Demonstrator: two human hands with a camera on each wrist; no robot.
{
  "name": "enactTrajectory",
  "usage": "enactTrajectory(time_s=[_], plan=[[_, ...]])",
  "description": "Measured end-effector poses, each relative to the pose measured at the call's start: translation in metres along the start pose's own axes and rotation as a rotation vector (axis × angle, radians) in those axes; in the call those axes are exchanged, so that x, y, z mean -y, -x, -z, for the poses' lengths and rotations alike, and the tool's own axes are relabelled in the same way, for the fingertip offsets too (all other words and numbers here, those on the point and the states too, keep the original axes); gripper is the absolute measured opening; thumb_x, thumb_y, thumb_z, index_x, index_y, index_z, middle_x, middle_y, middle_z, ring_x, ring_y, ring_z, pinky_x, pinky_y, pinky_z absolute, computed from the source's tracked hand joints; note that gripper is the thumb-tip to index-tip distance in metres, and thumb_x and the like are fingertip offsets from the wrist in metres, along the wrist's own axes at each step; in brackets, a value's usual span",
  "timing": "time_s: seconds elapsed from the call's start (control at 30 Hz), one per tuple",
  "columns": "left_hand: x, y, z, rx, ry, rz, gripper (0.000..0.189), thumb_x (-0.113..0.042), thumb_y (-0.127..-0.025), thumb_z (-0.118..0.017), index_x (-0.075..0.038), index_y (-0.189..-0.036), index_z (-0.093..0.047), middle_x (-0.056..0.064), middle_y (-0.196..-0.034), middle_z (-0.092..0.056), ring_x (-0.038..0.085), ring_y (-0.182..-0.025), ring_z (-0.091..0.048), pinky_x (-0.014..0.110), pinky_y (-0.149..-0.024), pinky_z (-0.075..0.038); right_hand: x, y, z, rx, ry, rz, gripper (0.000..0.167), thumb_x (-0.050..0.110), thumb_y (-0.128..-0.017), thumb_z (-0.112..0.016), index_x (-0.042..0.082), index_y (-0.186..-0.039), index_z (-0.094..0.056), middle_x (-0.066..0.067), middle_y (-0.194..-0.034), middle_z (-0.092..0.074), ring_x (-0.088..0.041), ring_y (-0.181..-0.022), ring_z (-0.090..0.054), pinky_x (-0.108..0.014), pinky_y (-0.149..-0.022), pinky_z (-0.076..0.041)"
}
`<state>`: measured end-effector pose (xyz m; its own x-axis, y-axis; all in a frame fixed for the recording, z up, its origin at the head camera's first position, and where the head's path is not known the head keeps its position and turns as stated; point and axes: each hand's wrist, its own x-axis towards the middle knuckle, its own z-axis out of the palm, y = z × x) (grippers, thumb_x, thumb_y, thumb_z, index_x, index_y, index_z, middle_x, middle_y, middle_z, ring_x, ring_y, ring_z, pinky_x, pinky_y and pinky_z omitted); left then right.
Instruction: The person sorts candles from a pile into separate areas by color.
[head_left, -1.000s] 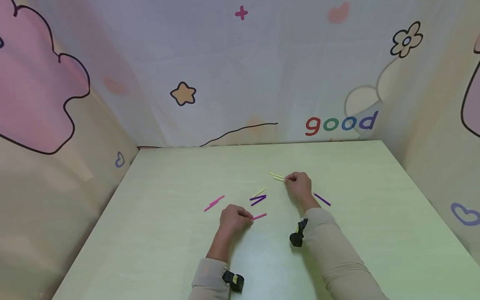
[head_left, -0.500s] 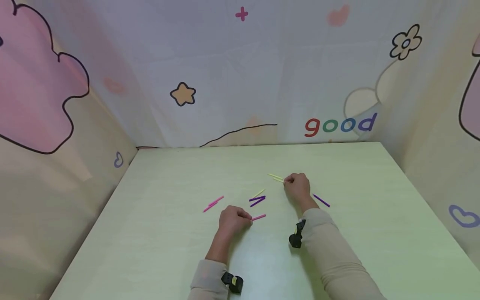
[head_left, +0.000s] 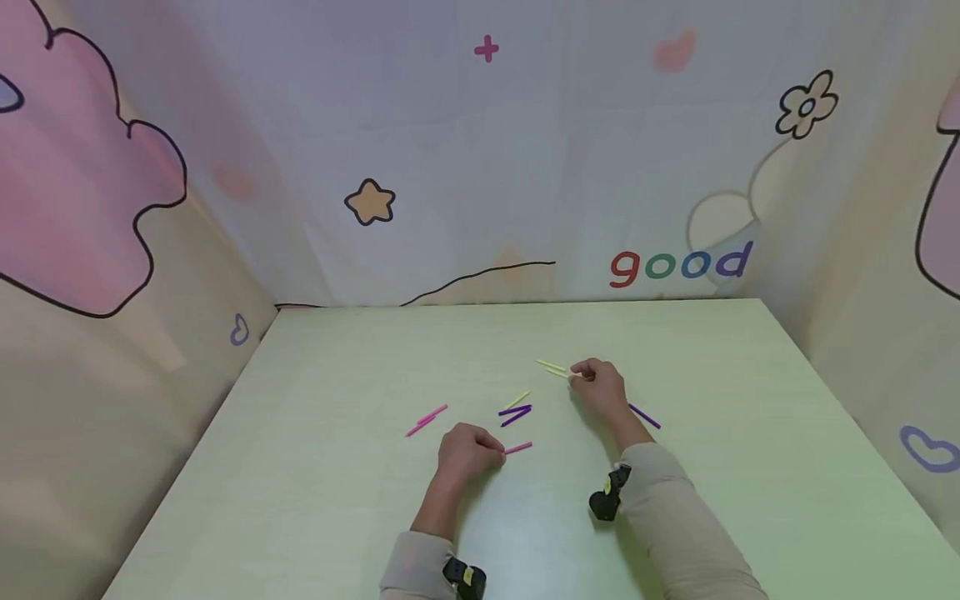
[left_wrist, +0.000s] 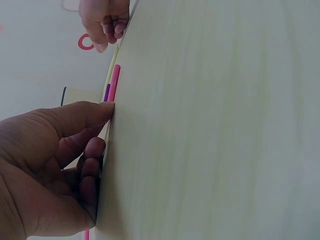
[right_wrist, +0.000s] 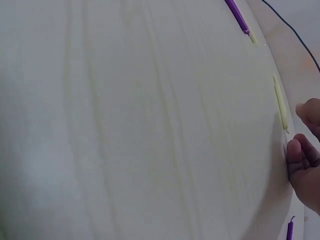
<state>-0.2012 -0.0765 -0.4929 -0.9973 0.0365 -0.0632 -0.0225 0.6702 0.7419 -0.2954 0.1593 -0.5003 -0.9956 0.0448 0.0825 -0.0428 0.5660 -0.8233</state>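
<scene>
Thumb and fingertips of my left hand (head_left: 468,454) pinch one end of a thin pink candle (head_left: 518,448), low over the table; its other end points right. My right hand (head_left: 602,392) is farther back, beside two pale yellow candles (head_left: 552,365) that lie nearly parallel. In the right wrist view its thumb and forefinger stand apart, close to the wick end of a yellow candle (right_wrist: 281,102), with nothing between them. Between the hands lie two purple candles (head_left: 515,414), their right ends together, and a third yellow candle (head_left: 518,400) behind them.
Two pink candles (head_left: 426,421) lie side by side left of the left hand. Another purple candle (head_left: 645,416) is just right of the right wrist. The pale table (head_left: 337,358) meets a printed cloth backdrop (head_left: 450,167) at its back edge.
My right thumb and forefinger have parted, letting go at the yellow candles. The left hand keeps its pinch on the pink candle. The head view has tilted slightly upward.
</scene>
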Motion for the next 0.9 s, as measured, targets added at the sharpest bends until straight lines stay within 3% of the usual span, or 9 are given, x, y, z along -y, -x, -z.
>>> enactTrajectory(time_s=[0.37, 0.9], plan=[[-0.003, -0.003, 0.001, 0.004, 0.013, 0.013, 0.004, -0.009, -0.069, -0.077, -0.012, -0.071, -0.075, -0.006, -0.067, -0.063, 0.015, -0.072, -0.055, 0.029, -0.065, -0.043, 0.023, 0.016, 0.011, 0.199, 0.022, 0.079, 0.035, 0.013, -0.087, -0.062, -0.006, -0.117, -0.057, -0.026, -0.113, -0.056, -0.037, -0.101, -0.056, -0.045, -0.081, -0.046], [-0.002, -0.001, 0.002, 0.019, 0.005, 0.034, 0.004, -0.011, -0.069, -0.078, -0.012, -0.072, -0.075, -0.006, -0.068, -0.063, 0.016, -0.074, -0.056, 0.03, -0.068, -0.044, 0.034, 0.034, -0.005, 0.217, -0.053, 0.063, 0.035, 0.013, -0.085, -0.067, -0.004, -0.114, -0.061, -0.023, -0.115, -0.057, -0.036, -0.099, -0.058, -0.042, -0.077, -0.048]])
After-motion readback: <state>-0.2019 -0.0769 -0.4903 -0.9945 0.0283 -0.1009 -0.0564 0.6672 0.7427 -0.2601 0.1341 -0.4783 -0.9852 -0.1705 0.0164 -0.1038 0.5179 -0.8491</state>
